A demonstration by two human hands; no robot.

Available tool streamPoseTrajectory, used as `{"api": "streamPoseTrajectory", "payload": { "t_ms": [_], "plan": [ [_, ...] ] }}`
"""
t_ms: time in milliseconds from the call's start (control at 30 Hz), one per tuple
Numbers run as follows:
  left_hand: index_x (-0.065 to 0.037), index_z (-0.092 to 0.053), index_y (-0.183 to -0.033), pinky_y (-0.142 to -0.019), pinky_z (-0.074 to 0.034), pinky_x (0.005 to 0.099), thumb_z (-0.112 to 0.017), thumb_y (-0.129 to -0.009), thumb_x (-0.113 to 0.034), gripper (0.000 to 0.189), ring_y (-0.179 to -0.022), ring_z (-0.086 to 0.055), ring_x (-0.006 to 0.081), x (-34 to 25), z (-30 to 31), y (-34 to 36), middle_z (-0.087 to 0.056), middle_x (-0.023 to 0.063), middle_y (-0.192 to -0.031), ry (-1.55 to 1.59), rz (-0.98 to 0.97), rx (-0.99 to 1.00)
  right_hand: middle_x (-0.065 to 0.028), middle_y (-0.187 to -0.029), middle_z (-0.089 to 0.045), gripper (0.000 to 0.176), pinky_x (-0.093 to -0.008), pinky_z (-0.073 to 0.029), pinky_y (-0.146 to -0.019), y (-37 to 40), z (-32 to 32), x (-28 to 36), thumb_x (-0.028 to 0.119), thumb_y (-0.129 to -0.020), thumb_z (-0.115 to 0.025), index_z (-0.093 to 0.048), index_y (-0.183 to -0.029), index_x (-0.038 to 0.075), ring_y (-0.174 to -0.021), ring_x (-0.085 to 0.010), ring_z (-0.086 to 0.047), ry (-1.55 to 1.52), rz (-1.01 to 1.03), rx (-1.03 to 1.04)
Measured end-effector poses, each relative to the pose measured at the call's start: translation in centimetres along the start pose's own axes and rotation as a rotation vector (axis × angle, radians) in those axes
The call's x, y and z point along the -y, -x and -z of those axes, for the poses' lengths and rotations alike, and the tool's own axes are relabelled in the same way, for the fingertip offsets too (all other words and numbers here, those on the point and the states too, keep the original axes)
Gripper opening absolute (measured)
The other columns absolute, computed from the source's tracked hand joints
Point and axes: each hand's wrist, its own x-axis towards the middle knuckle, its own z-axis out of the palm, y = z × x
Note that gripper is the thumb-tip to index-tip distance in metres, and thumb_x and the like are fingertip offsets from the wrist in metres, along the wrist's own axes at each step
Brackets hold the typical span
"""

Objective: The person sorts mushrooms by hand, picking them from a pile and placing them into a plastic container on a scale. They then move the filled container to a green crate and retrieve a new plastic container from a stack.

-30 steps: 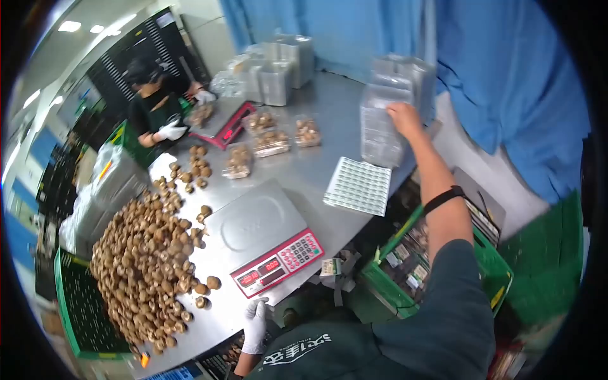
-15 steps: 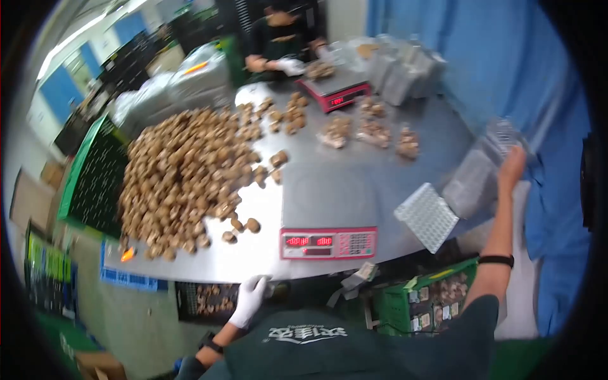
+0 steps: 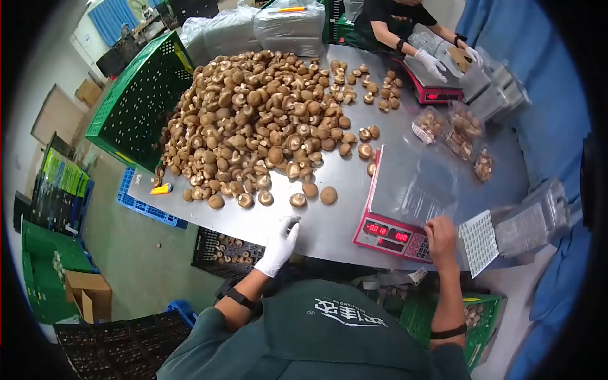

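Note:
My left hand (image 3: 278, 248), in a white glove, hovers at the table's front edge below the mushroom pile (image 3: 247, 120). Its fingers are loosely bent and apart, with nothing visible in them. My bare right hand (image 3: 441, 242) is at the front right corner of the red digital scale (image 3: 392, 239), fingers closed on the edge of a clear, ribbed plastic bag (image 3: 418, 197). The bag lies over the scale's metal plate. Loose brown mushrooms, among them one near the edge (image 3: 329, 195), lie between my left hand and the pile.
Across the table, a co-worker's gloved hands (image 3: 432, 66) are at a second red scale (image 3: 437, 95). Packed mushrooms (image 3: 465, 130) sit beyond my scale. At right are a white label sheet (image 3: 479, 243) and stacked plastic bags (image 3: 535, 215). A green crate (image 3: 142, 101) leans at left; an orange cutter (image 3: 161, 189) lies nearby.
My right hand has moved left from the bag stack to the scale, bringing a clear bag. My left hand stays near the table's edge. The view has turned left.

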Motion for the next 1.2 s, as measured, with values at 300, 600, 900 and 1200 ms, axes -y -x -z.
{"api": "streamPoseTrajectory", "payload": {
  "t_ms": [300,600,900,1200],
  "plan": [
    [-0.003,-0.059,-0.137,-0.111,-0.044,0.0489,-0.073,-0.091,-0.014,0.049,-0.131,-0.052,0.0445,1.7,5.5,-10.0,-0.054,0.0250,-0.143,-0.262,-0.257,-0.059,-0.0175,-0.104,-0.069,0.018,-0.0437,-0.055,-0.082,-6.4,-6.8,14.5,0.002,-0.087,-0.073,-0.069,-0.105,0.001,-0.094,-0.0377,-0.068,-0.353,-0.158,0.018],
    [-0.009,-0.047,-0.154,-0.120,-0.026,0.0659,-0.077,-0.089,-0.026,0.073,-0.153,-0.028,0.0476,0.5,5.2,-22.9,-0.035,0.0283,-0.162,-0.590,-0.364,-0.148,-0.0197,-0.131,-0.061,0.051,-0.0491,-0.050,-0.101,-10.7,-20.1,16.4,0.012,-0.088,-0.076,-0.058,-0.135,0.004,-0.121,-0.0425,-0.059,-0.258,-0.177,0.311],
    [-0.003,-0.061,-0.133,-0.108,-0.042,0.0537,-0.071,-0.090,-0.021,0.048,-0.137,-0.048,0.0432,1.1,2.5,-14.1,-0.055,0.0236,-0.143,-0.560,-0.393,-0.004,-0.0231,-0.149,-0.049,0.069,-0.0518,-0.043,-0.111,-14.2,-25.4,17.2,0.013,-0.087,-0.076,-0.049,-0.150,0.007,-0.133,-0.0447,-0.051,-0.314,-0.170,0.236],
    [0.000,-0.055,-0.140,-0.112,-0.040,0.0530,-0.075,-0.091,-0.025,0.059,-0.136,-0.049,0.0439,2.6,2.6,-6.6,-0.053,0.0260,-0.143,-0.407,-0.321,0.183,-0.0110,-0.143,-0.057,0.048,-0.0515,-0.042,-0.109,-12.1,-25.1,18.2,0.011,-0.085,-0.074,-0.065,-0.131,0.007,-0.134,-0.0397,-0.051,-0.432,0.173,0.354]
  ]
}}
